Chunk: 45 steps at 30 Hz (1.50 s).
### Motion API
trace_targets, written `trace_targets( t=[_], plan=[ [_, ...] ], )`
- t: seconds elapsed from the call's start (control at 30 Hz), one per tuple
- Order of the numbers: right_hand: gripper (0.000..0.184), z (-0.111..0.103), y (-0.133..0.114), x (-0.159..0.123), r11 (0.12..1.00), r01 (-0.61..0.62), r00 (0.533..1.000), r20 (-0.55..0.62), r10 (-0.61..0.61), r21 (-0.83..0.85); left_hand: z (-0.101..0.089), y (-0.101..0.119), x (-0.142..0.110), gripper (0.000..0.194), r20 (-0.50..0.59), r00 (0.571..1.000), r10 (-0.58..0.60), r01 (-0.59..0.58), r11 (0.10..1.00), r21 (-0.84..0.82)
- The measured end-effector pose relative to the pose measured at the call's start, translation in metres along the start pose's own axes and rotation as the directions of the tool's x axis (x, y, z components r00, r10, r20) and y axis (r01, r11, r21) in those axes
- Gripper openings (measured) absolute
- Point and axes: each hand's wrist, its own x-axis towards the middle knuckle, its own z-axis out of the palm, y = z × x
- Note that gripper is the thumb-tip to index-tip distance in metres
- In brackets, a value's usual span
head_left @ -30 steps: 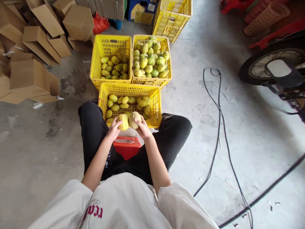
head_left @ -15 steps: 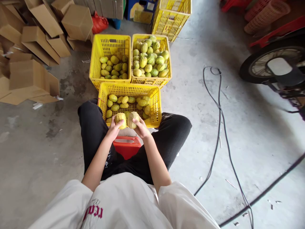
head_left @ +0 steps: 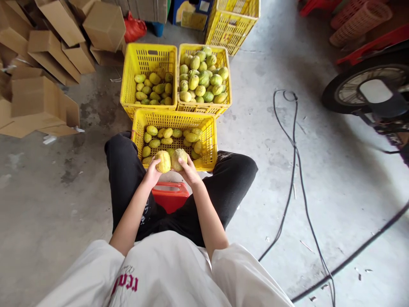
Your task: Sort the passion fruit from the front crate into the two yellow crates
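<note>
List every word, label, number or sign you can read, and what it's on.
None reads for certain.
Shirt: magenta letters, distorted by folds; small dark script above, too small.
Trousers: white print, too small.
Blue box: pale label, too small.
Rear crate: reddish mark, too blurred.

Bold magenta lettering (head_left: 126,282) across the white T-shirt (head_left: 172,273), thin script (head_left: 128,270) right beside it, and white print (head_left: 145,213) on the black trousers (head_left: 230,179): upside-down or tiny, none of it reads clearly from here!
</note>
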Motion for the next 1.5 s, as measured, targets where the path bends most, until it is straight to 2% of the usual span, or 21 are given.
trace_targets(
  t=[0.1,0.23,0.33,0.4,0.6,0.77,0.9,1.07,1.23,1.4,1.5],
  plan=[
    [0.062,-0.003,-0.004,0.001,0.996,-0.014,1.0,0.03,0.011,0.09,-0.002,0.003,0.001,0.039,-0.009,1.0,-0.015,0.015,1.0,-0.022],
    [0.054,-0.007,-0.009,0.001,0.985,0.003,0.996,0.083,-0.018,0.172,0.0,0.004,0.001,0.058,0.035,0.999,0.038,-0.038,0.999,0.016],
    [0.054,-0.007,-0.008,0.0,0.99,-0.006,0.995,0.099,-0.008,0.144,0.002,0.004,-0.001,0.072,0.084,0.994,0.067,-0.072,0.996,0.058],
    [0.059,-0.005,-0.008,-0.001,0.995,-0.014,0.994,0.105,0.003,0.097,0.002,0.003,-0.002,0.074,0.093,0.992,0.08,-0.087,0.993,0.078],
    [0.065,-0.003,-0.014,-0.008,0.997,0.068,0.987,0.142,-0.074,0.045,0.002,0.001,-0.004,0.07,0.086,0.992,0.097,-0.106,0.989,0.102],
    [0.074,-0.006,-0.013,-0.007,0.996,0.082,0.99,0.113,-0.084,0.025,-0.001,0.001,-0.001,0.052,0.056,0.995,0.077,-0.079,0.996,0.03],
    [0.072,-0.005,-0.011,-0.005,0.998,0.066,0.996,0.061,-0.067,0.021,0.0,0.0,0.0,0.06,0.086,0.991,0.098,-0.101,0.994,0.033],
    [0.06,0.0,-0.013,-0.008,0.998,0.029,0.996,0.079,-0.034,0.062,-0.001,0.001,0.001,0.075,0.15,0.98,0.13,-0.141,0.988,0.064],
    [0.057,-0.001,-0.016,-0.009,0.996,0.005,0.993,0.114,-0.015,0.085,-0.002,0.005,-0.002,0.071,0.126,0.988,0.091,-0.102,0.992,0.08],
    [0.061,-0.004,-0.016,-0.011,1.0,0.014,0.993,0.113,-0.015,0.006,-0.001,0.009,-0.007,0.061,0.13,0.988,0.081,-0.088,0.995,0.051],
    [0.066,-0.006,-0.013,-0.011,1.0,0.029,0.992,0.121,-0.027,-0.011,-0.004,0.006,-0.004,0.063,0.139,0.985,0.099,-0.11,0.991,0.072]
  ],
)
